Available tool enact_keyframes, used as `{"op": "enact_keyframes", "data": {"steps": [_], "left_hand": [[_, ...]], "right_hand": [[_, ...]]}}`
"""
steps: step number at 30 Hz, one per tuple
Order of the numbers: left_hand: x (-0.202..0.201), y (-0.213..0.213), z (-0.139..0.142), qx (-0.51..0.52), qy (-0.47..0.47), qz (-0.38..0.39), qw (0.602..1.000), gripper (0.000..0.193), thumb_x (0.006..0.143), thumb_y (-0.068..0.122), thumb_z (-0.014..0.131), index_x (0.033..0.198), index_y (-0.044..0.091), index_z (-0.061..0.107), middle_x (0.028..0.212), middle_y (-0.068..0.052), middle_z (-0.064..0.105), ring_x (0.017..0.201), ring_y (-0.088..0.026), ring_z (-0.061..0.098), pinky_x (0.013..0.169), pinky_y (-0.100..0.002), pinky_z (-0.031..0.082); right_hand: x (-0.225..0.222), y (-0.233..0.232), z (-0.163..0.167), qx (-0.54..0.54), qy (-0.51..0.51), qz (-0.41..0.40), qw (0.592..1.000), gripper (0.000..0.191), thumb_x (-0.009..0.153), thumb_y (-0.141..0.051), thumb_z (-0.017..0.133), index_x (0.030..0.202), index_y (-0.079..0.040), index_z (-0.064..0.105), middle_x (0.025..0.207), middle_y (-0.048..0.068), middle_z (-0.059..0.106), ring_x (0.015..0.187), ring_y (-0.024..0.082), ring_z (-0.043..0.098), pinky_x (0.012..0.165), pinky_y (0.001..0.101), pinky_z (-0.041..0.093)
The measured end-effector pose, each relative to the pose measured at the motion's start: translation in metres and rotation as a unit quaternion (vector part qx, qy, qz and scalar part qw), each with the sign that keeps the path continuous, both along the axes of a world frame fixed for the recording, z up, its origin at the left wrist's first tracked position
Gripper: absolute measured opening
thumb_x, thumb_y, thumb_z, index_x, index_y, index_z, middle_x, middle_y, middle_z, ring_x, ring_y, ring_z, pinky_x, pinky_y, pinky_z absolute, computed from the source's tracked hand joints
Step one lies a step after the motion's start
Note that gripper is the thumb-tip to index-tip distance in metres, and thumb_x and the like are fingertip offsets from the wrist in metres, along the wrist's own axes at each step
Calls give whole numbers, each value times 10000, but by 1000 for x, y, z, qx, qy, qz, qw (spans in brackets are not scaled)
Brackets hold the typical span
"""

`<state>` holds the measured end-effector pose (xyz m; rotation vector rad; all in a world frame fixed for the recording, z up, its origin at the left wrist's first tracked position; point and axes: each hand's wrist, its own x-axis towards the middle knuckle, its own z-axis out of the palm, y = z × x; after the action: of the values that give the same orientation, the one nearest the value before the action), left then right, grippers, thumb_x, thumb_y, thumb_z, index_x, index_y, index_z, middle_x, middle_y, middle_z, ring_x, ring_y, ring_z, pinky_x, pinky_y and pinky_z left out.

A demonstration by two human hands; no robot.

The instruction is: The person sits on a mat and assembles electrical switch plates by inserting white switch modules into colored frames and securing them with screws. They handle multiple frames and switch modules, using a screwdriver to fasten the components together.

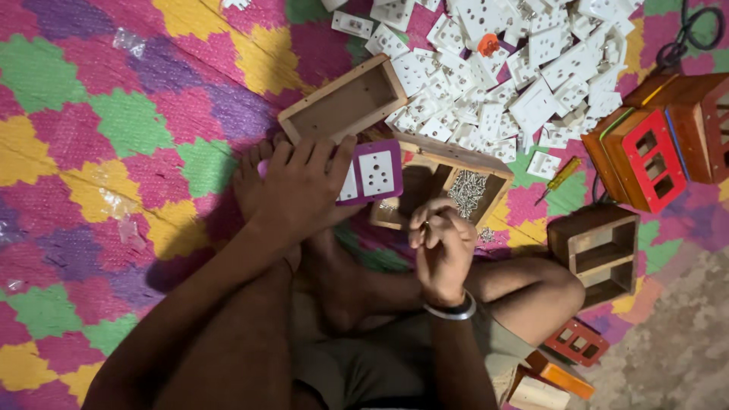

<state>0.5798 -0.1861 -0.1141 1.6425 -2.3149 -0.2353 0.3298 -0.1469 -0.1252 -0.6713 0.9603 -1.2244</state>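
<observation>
Left hand point(300, 190) lies flat, fingers spread, pressing a purple socket plate point(372, 173) onto a wooden box point(440, 186). Right hand point(440, 243) hovers just beside, fingertips pinched together; whether it holds anything I cannot tell.

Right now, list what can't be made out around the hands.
- Head view: the left hand covers the left part of the purple socket plate.
- Head view: whatever the curled fingers of the right hand pinch is too small to tell.
- Head view: the top edge cuts off the pile of white sockets.
</observation>
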Motion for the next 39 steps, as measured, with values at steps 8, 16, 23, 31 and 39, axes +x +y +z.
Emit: {"op": "enact_keyframes", "data": {"steps": [8, 16, 23, 31, 39], "left_hand": [[2, -1, 0, 22, -8, -12, 1000, 929, 659, 543, 840, 1384, 25, 577, 1047, -115, 606, 985, -287, 586, 773, -450, 435], [1, 1, -1, -8, 6, -5, 1000, 899, 679, 547, 835, 1360, 16, 584, 1038, -117, 606, 990, -274, 586, 766, -435, 428], [1, 1, 0, -14, -2, -6, 1000, 926, 649, 554, 851, 1359, 21, 587, 1053, -109, 611, 993, -263, 586, 753, -422, 420], [1, 2, 4, 4, -5, -7, 1000, 940, 585, 524, 869, 1340, 37, 593, 1070, -104, 621, 992, -258, 591, 760, -424, 434], [-1, 4, 2, -10, -6, -8, 1000, 896, 647, 529, 854, 1343, 23, 604, 1059, -107, 614, 986, -260, 587, 770, -420, 436]], "right_hand": [[17, -3, 1, 140, 139, 89, 976, 111, 912, 20, 681, 856, -33, 602, 690, 46, 645, 512, 96, 600, 449, 231, 502], [21, 2, -2, 97, 211, 157, 960, 161, 925, 53, 689, 1075, 49, 746, 984, 107, 767, 867, 123, 720, 808, 277, 599], [24, -6, 1, 78, 209, 176, 959, 134, 983, 40, 621, 1071, 47, 723, 998, 64, 753, 916, 127, 715, 814, 275, 608], [29, -13, 1, -4, 254, 162, 953, 119, 1014, 46, 614, 1079, 51, 713, 910, 77, 740, 780, 102, 661, 722, 241, 547], [29, -13, 0, 12, 255, 110, 961, 67, 997, 72, 640, 1060, 63, 663, 870, 103, 714, 729, 119, 670, 676, 248, 559]]}}
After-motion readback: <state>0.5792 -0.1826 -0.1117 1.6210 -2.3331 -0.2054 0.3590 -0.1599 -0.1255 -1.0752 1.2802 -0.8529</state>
